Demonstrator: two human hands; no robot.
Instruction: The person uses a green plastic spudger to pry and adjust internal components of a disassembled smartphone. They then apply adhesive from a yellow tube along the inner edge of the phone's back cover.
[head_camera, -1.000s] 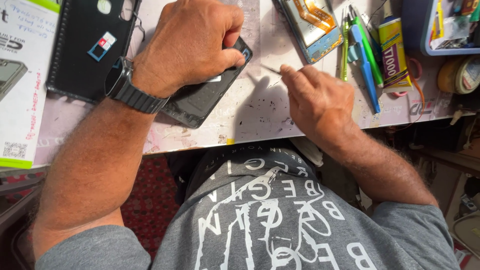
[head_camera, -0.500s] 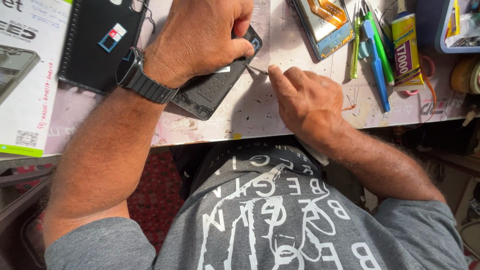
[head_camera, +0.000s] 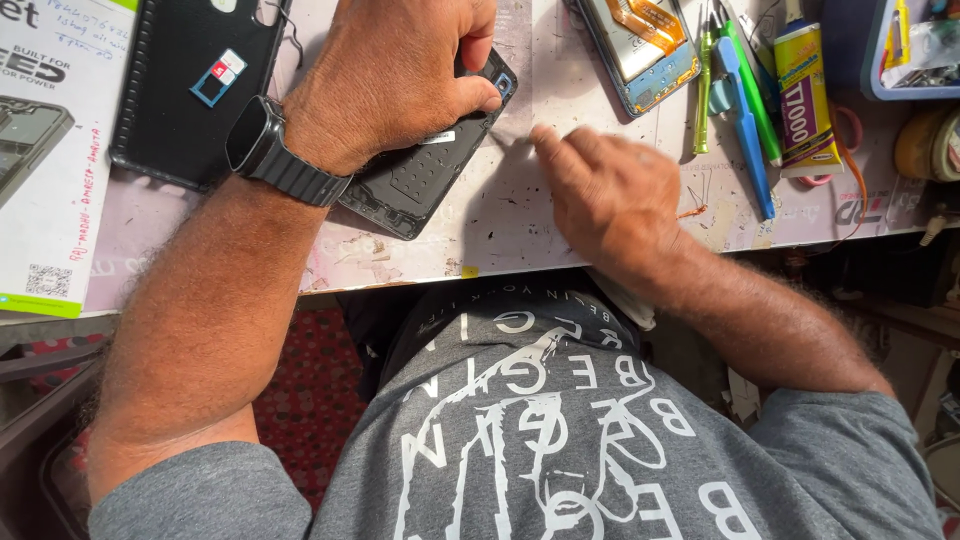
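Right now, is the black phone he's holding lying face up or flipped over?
Flipped over, it seems. The black phone shows a dark ribbed inside surface, no glass screen. The left hand pins it to the table.

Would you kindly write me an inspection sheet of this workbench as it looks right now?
Surface: pale worktable, scratched and stained.
Job's things: dark phone back panel lying flat, inner side up.
Clutter: black phone case with a small card on it; white box; opened phone; green and blue tools; yellow glue tube; blue tray.
Hands: left hand presses on the panel's top end; right hand blurred beside it, contents unclear.
Cables: orange flex ribbon in the opened phone.
Surroundings: red patterned floor covering under the table.
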